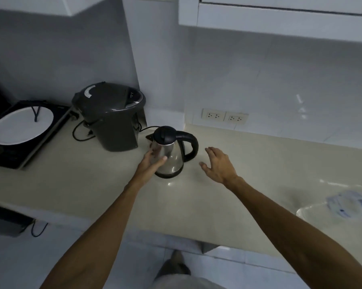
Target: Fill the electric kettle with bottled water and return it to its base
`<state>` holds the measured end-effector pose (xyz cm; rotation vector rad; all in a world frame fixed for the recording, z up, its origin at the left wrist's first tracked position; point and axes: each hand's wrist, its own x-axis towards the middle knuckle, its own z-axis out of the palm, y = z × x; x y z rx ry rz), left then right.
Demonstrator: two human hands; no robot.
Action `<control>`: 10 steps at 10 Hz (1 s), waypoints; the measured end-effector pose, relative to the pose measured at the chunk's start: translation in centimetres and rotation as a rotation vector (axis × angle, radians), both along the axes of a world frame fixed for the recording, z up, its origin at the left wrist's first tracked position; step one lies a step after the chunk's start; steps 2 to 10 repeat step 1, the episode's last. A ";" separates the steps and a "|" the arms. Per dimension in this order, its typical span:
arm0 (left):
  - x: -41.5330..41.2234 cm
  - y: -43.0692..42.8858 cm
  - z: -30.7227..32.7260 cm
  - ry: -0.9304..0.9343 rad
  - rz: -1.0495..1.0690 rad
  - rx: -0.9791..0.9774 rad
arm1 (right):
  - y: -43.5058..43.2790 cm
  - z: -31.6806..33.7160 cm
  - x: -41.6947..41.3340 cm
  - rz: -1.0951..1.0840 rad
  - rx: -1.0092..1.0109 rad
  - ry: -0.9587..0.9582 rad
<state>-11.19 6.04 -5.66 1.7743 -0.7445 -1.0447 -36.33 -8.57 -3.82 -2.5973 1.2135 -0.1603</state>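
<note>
A steel electric kettle [172, 156] with a black lid and black handle stands on the beige counter [259, 174], its lid closed and its handle pointing right. Its black base shows as a dark ring under it. My left hand [152, 163] lies against the kettle's left side, fingers spread along the metal. My right hand [218, 165] hovers open to the right of the handle, not touching it. A clear plastic water bottle [343, 205] with a blue label lies blurred at the counter's right edge.
A dark grey thermo pot [111, 115] with a black cord stands behind and left of the kettle. Further left, a white plate [21, 126] rests on a black induction hob. Two wall sockets [225, 116] sit in the backsplash. White cabinets hang above.
</note>
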 end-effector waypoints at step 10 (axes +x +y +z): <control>-2.4 1.6 0.5 -0.090 -0.124 0.042 | 1.7 0.7 -4.4 -0.044 0.090 0.158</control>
